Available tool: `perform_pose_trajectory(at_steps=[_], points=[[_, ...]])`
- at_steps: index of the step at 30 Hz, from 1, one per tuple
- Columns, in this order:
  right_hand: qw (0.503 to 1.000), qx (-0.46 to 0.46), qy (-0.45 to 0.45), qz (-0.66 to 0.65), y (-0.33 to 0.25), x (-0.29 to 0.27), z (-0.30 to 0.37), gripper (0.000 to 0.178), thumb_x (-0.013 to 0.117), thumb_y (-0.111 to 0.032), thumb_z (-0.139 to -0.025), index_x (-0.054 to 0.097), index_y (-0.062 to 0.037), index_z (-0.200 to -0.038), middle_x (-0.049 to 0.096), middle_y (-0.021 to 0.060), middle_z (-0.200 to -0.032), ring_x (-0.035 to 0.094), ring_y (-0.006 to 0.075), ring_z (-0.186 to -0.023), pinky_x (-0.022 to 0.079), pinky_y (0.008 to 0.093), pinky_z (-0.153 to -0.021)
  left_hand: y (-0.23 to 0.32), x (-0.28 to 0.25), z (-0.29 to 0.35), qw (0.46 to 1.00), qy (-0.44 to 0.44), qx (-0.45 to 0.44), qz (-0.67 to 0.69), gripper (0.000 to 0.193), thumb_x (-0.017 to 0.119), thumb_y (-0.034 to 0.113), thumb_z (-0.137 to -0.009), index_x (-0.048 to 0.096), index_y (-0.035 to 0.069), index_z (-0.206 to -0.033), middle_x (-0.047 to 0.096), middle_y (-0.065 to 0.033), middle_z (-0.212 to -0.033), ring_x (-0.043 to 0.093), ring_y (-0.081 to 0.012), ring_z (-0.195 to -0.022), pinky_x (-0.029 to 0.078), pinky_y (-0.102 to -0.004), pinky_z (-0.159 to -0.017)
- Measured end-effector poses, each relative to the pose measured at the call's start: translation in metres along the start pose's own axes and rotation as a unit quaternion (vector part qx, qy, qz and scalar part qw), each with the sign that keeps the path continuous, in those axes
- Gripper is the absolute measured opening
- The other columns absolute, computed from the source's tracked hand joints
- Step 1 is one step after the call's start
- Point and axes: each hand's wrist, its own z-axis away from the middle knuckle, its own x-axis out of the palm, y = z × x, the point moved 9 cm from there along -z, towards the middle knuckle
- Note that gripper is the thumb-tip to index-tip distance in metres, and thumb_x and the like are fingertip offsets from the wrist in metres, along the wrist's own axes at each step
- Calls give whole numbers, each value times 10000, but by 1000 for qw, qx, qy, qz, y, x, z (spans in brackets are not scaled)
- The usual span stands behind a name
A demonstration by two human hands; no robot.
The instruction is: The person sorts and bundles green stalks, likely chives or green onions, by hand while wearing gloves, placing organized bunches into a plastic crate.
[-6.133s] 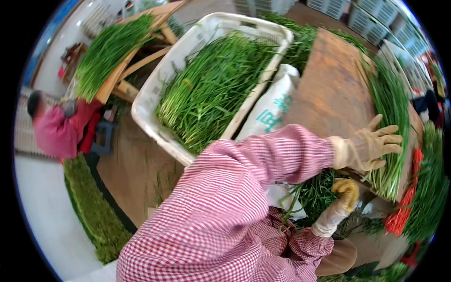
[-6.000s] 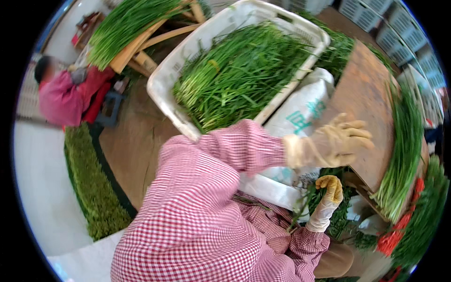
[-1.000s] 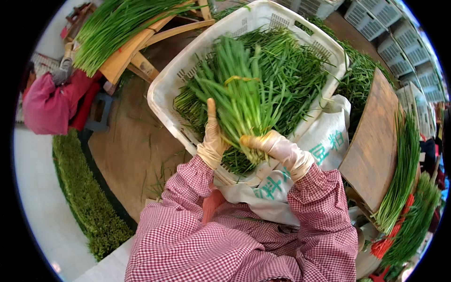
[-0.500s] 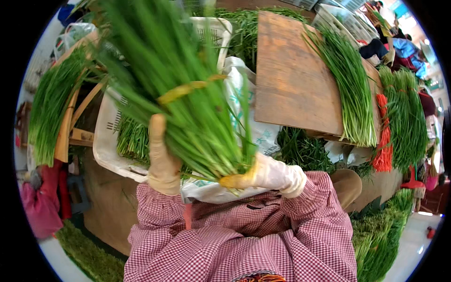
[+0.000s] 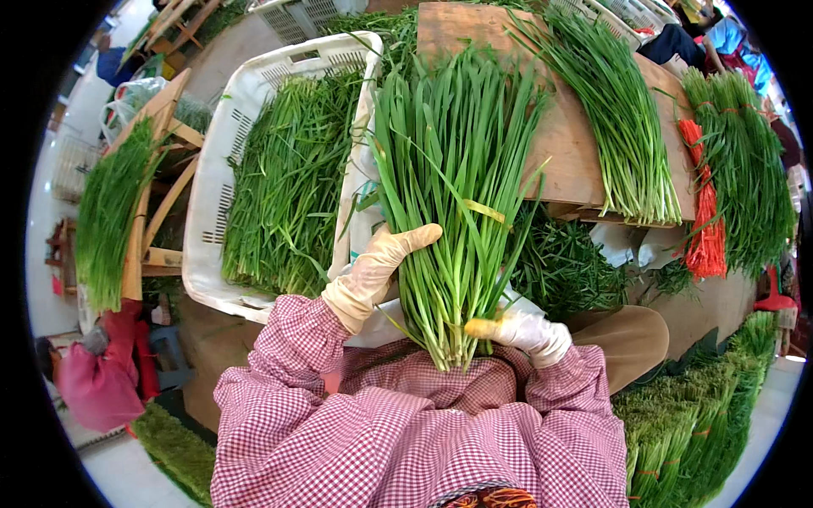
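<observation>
A bunch of garlic chives (image 5: 453, 178) stands fanned out in front of me, leaves pointing away and pale cut ends close to my checked smock. A piece of yellow band (image 5: 483, 212) shows across its right side. My left hand (image 5: 373, 275), in a cream glove, grips the bunch from the left, thumb over the front stalks and fingers hidden behind. Low on the right, my gloved right hand (image 5: 523, 333) holds the stalks near their cut ends, yellowed thumb in front and other fingers mostly hidden.
Left of the bunch, a white plastic crate (image 5: 199, 254) contains more chives. Loose chives lie on a wooden board (image 5: 563, 161) to the right, near red ties (image 5: 703, 212) and banded bunches (image 5: 737, 169). More bunches (image 5: 694, 423) line the lower right. Another person (image 5: 97, 381) is at far left.
The bunch has swung from a leftward tilt over the crate to nearly upright, further right. The crate's chives have come into view. My left hand has moved right, and both hands still hold the bunch.
</observation>
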Motion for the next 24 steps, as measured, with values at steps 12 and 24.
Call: perform_pose_trajectory(at_steps=[12, 24], points=[[964, 11, 211, -162, -23, -63, -22, 570, 680, -324, -816, 481, 52, -1194, 597, 63, -1035, 569, 144, -908, 470, 268, -802, -1, 32, 12, 999, 18, -41, -25, 489, 732, 113, -758, 520, 18, -1188, 622, -67, -1054, 593, -184, -978, 450, -285, -901], [943, -18, 259, -210, -23, -85, -10, 700, 592, -435, -855, 370, 27, -1332, 525, 128, -1245, 522, 204, -1111, 373, 304, -978, 6, -4, -28, 996, -66, 15, -54, 470, 696, 306, -805, 541, 56, -1171, 598, -60, -1117, 592, -153, -982, 495, -306, -866]])
